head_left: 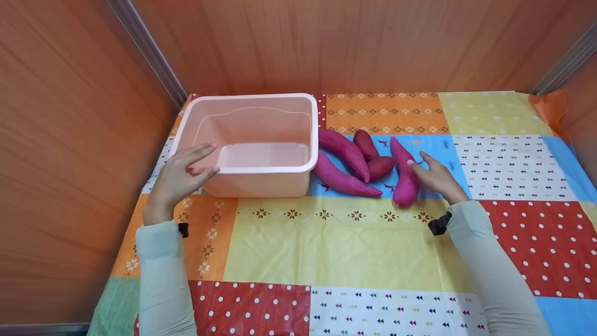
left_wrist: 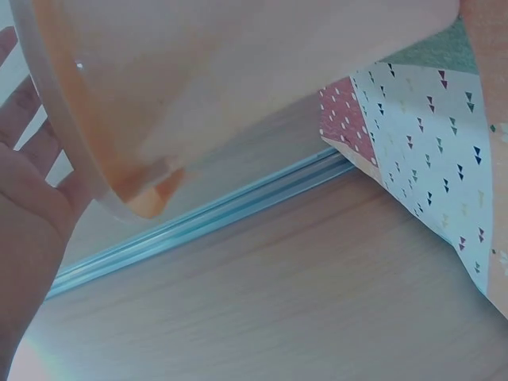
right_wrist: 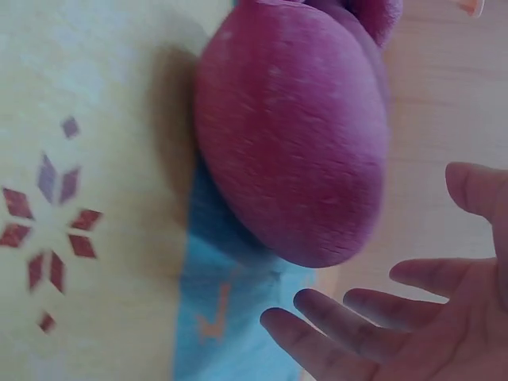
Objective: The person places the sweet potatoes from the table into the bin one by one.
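The right hand (head_left: 436,179) hovered open, fingers spread and relaxed, w/ the thumb tip touching or just short of the nearest purple-magenta sweet potato (head_left: 404,173); can't tell which from the head view. In the right wrist view the fingers (right_wrist: 349,325) were apart from its blunt end (right_wrist: 294,135), holding nothing. That potato lay just left of the right hand, long axis running away from the person, roughly parallel to the palm, so the right hand was far nearer than the left. Four more purple sweet potatoes (head_left: 347,161) lay bunched further left, between the two hands.

The left hand (head_left: 179,179) was open too, fingers straight, resting against the near-left corner rim of the pale pink rectangular plastic tub (head_left: 254,140) (nothing inside it). All sat on the patchwork-print table (head_left: 336,242).
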`<state>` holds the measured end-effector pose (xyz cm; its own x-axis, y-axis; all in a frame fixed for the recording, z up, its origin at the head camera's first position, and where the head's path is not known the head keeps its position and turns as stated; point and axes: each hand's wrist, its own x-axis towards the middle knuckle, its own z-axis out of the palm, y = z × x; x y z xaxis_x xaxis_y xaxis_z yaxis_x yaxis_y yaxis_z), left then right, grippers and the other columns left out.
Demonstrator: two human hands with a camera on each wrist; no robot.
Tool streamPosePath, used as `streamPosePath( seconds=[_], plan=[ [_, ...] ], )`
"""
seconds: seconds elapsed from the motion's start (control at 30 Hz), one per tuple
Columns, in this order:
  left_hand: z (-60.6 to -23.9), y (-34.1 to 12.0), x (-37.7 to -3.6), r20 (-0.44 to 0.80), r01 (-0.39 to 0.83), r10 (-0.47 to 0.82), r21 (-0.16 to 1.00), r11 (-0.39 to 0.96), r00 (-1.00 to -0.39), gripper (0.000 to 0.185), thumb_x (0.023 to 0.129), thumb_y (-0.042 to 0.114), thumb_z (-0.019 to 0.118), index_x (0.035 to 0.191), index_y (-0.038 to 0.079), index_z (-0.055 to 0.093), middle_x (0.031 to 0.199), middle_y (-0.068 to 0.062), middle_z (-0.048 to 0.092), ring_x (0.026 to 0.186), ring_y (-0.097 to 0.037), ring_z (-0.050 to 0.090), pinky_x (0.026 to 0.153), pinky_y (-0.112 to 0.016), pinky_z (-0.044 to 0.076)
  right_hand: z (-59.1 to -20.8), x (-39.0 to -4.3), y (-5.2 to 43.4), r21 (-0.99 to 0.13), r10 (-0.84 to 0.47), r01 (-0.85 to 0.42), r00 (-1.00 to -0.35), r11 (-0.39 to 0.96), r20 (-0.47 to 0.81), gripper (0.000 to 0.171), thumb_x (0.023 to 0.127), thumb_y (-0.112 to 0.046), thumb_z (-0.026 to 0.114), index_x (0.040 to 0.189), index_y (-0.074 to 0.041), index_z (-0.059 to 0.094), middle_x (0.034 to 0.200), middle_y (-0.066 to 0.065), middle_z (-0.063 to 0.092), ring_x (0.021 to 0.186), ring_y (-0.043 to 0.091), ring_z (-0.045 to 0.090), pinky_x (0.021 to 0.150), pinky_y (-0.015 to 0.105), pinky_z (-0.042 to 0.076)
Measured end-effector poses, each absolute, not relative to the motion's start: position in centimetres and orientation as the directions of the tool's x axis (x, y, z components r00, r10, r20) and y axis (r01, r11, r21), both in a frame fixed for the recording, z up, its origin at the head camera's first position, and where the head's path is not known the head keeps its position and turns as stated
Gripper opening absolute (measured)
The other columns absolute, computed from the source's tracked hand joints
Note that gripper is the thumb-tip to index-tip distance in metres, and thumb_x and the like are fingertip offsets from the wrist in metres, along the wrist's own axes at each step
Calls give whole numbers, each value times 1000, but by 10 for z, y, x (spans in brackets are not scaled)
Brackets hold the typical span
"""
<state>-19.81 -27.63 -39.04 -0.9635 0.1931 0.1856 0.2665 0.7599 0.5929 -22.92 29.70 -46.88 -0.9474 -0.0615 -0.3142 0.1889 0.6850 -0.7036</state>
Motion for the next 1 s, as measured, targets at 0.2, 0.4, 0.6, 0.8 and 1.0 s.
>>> streamPosePath(
  seconds=[0.2,0.4,0.6,0.8,1.0],
  plan=[
    [-395,-282,-194,198,265,178,627,733,-964,56,85,44,70,135,24,56,145,-7,50,137,-34,39,95,-59,44,-479,-229,297,-754,-49,243,-938,611,-342,88,96,-59,38,154,-3,1,159,25,6,146,43,10,115,57,18],
    [-397,-285,-192,207,261,163,666,699,-965,51,83,41,73,129,22,62,140,-7,55,134,-33,43,99,-58,42,-482,-228,297,-799,-57,291,-925,527,-375,87,97,-57,37,154,-5,-3,160,24,4,137,41,33,103,53,41],
    [-402,-288,-193,276,326,188,638,698,-943,40,83,32,75,120,18,69,129,-4,64,118,-20,54,85,-15,49,-486,-227,297,-814,-72,301,-920,497,-384,87,97,-54,40,153,-3,-2,159,25,3,142,41,24,104,53,38],
    [-407,-289,-193,333,376,195,660,650,-923,30,82,20,77,111,14,74,118,-5,70,102,2,54,80,-7,45,-489,-228,298,-814,-60,304,-922,496,-381,86,98,-49,44,153,-1,-1,158,26,8,142,42,25,106,53,36],
    [-410,-290,-193,371,397,178,682,614,-911,25,78,7,78,103,8,76,105,-10,73,92,5,56,79,-10,45,-492,-228,297,-826,-69,320,-917,465,-394,86,98,-46,46,153,0,-2,158,27,11,139,40,31,104,52,39]
  ],
)
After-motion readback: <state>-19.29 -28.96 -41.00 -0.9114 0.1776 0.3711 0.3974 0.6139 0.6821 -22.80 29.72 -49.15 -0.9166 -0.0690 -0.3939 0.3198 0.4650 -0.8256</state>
